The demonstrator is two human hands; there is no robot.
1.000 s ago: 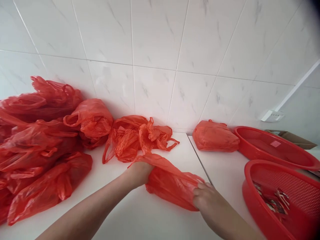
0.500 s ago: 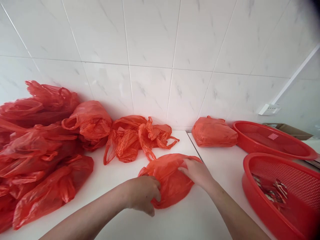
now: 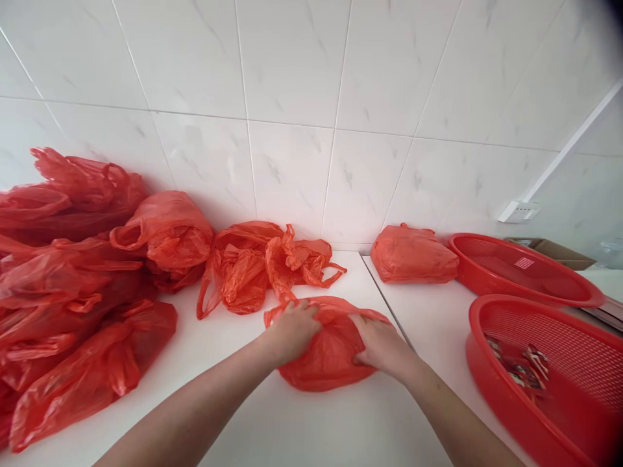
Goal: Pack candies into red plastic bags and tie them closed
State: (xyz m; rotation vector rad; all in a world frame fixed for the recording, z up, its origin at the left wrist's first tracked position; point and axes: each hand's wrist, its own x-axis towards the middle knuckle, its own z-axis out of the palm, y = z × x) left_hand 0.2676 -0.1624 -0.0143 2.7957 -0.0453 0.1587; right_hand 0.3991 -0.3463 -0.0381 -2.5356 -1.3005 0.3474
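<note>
A red plastic bag [image 3: 326, 363] lies puffed and rounded on the white table in front of me. My left hand [image 3: 294, 331] rests on its left side, palm down, with the fingers stretched over the film. On the bag's right side lies my right hand [image 3: 382, 344], its thumb apart from the fingers and the fingertips touching the plastic. Neither hand visibly pinches the bag. Just behind it are crumpled red bags [image 3: 243, 279] with loop handles. What the bag under my hands contains, if anything, is hidden.
A heap of red plastic bags [image 3: 73, 279] fills the left side. A packed red bag [image 3: 413, 256] stands against the tiled wall. At right are two red plastic baskets, the nearer basket [image 3: 479, 363] holding small wrapped packets [image 3: 530, 373]. A cardboard box [image 3: 559, 253] sits behind them.
My left hand has moved up and forward from the bag's near left edge onto its top left. My right hand has shifted slightly down, its thumb now lower on the bag.
</note>
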